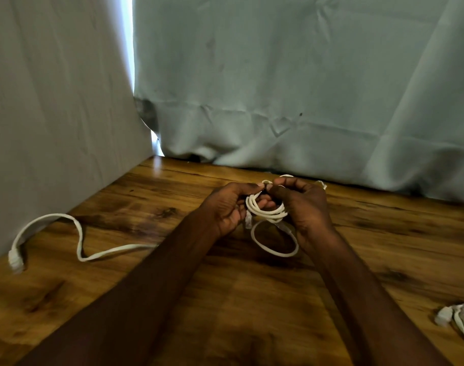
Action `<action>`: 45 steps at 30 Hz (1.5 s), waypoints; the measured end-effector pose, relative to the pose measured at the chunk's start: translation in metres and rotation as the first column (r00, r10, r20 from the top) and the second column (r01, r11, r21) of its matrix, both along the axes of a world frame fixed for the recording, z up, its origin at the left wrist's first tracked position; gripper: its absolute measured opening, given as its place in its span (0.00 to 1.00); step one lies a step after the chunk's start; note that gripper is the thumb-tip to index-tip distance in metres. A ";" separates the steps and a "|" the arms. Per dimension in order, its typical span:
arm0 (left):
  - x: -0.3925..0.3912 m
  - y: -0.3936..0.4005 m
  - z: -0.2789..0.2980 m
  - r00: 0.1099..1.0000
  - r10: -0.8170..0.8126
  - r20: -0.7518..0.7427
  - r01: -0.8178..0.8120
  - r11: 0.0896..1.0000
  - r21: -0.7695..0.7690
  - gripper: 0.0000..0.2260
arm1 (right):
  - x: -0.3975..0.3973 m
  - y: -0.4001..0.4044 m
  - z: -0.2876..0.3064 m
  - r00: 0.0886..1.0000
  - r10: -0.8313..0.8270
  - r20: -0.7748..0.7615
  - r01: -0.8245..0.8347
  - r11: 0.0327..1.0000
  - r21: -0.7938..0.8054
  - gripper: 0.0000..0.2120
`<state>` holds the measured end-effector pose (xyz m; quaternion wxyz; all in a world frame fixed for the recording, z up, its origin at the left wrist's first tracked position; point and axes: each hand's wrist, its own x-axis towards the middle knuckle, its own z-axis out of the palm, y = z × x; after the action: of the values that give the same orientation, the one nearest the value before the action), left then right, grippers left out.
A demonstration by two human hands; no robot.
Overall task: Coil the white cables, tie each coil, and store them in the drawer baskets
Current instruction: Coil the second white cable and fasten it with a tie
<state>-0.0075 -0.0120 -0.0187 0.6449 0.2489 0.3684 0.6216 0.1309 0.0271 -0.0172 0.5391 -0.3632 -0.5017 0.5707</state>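
Both hands are raised just above the knotty, dark-stained wooden tabletop [225,299], working a small coil of thin white round cable [265,211] between them. The left hand [229,207] is closed around the coil's left side, thumb on top, apparently to keep the turns stacked so they cannot spring apart. The right hand [303,204] pinches the top of the bundle between thumb and fingertips, close against the left thumb; I would judge it is binding the coil, though what it binds with is hidden in the fingers. One loose loop of the same cable [274,240] hangs below the hands and rests on the wood, so the coiling looks not quite finished (or the loop has slipped free).

A second flat white cable with a plug at its end [80,244] lies uncoiled well off to the left, running along the pale grey sheet [54,114] hung beside the table. At the right edge, a bunched white cable bundle [460,319] sits on the wood, only partly in view. No drawer or basket shows here, so storing is some way off.
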 end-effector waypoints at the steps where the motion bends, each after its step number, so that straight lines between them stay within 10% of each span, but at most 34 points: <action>1: 0.000 0.000 0.000 1.000 -0.003 0.006 0.003 1.000 0.004 0.06 | 0.001 0.001 0.000 1.000 0.011 -0.007 -0.011 1.000 -0.007 0.05; 28: -0.004 0.004 -0.005 0.996 0.062 -0.061 -0.058 0.996 0.073 0.07 | 0.008 0.004 -0.002 0.983 -0.044 0.180 -0.005 0.965 0.263 0.13; 45: 0.005 0.004 -0.005 0.902 0.250 -0.352 -0.185 0.961 0.207 0.11 | 0.008 0.013 -0.014 0.960 -0.118 0.256 -0.008 0.897 0.442 0.11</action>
<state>-0.0024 -0.0085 -0.0240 0.4657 0.3736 0.4563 0.6598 0.1393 0.0400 -0.0308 0.5479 -0.3226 -0.6767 0.3713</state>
